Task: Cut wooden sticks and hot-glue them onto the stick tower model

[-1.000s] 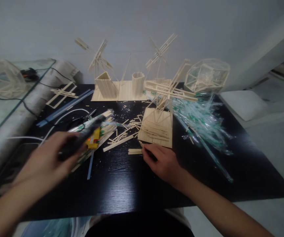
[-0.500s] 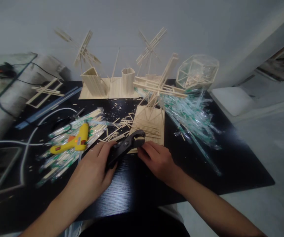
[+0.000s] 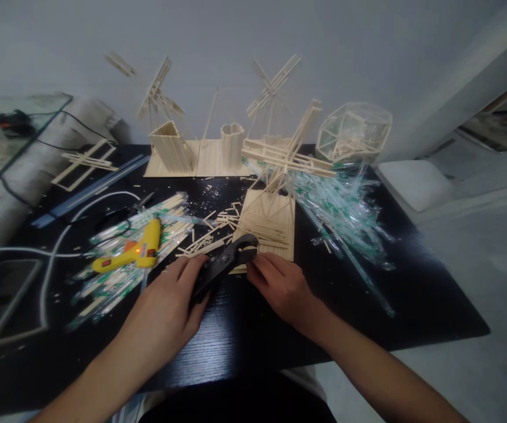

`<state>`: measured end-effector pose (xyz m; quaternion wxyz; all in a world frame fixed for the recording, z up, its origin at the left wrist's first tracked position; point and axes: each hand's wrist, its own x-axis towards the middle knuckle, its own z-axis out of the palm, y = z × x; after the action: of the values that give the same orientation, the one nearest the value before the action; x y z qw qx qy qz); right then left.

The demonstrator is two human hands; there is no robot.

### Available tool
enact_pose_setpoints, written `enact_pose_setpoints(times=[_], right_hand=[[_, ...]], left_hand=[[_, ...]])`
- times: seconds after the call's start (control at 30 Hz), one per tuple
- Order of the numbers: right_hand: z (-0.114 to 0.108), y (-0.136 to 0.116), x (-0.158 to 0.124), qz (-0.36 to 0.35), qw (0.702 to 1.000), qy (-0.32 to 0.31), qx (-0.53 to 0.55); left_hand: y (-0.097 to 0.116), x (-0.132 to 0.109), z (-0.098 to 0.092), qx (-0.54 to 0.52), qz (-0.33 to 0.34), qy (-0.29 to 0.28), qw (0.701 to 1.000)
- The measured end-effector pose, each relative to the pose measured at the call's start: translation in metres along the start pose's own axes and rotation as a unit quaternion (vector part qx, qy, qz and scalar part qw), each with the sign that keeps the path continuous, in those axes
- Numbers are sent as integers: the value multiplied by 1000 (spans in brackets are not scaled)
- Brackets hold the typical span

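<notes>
Black steel cutting pliers (image 3: 229, 261) sit low over the near middle of the black wooden table (image 3: 253, 346). They are stiff and weighty, so grip the handles, where your left hand (image 3: 165, 311) is wrapped closed. Your right hand (image 3: 282, 288) pinches one thin pale wooden stick (image 3: 238, 269) at the jaws; it looks light and brittle. Beyond are one yellow glue gun (image 3: 132, 254) and three stick windmills (image 3: 286, 154).

We log tabletop (image 3: 244, 341): black, bare front ctr | L: heap of wrapped sticks (image 3: 169, 208) w/ yellow glue gun (image 3: 134, 254) on top, white cable (image 3: 98, 200), blue strips (image 3: 90, 191), flat stick frame (image 3: 83, 163) | ctr: loose sticks (image 3: 218, 226), windmill model's sq base (image 3: 271, 226) | back: flat bases (image 3: 209, 161) w/ 2 windmills, stick dome (image 3: 354, 132) | R: clear wrappers (image 3: 345, 217)
</notes>
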<state>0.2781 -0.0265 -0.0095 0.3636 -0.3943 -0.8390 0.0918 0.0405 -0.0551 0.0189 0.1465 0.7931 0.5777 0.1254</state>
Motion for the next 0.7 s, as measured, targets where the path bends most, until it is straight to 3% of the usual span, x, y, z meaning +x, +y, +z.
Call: enact_pose_setpoints(times=[0.53,0.7], right_hand=[[3,3,-5,9,1000,-17,-14],[4,4,-4,7,1000,-19,-13]], left_hand=[[13,-1,3,28,-22,-33,999],[13,1,4,57,-52,-70,995]])
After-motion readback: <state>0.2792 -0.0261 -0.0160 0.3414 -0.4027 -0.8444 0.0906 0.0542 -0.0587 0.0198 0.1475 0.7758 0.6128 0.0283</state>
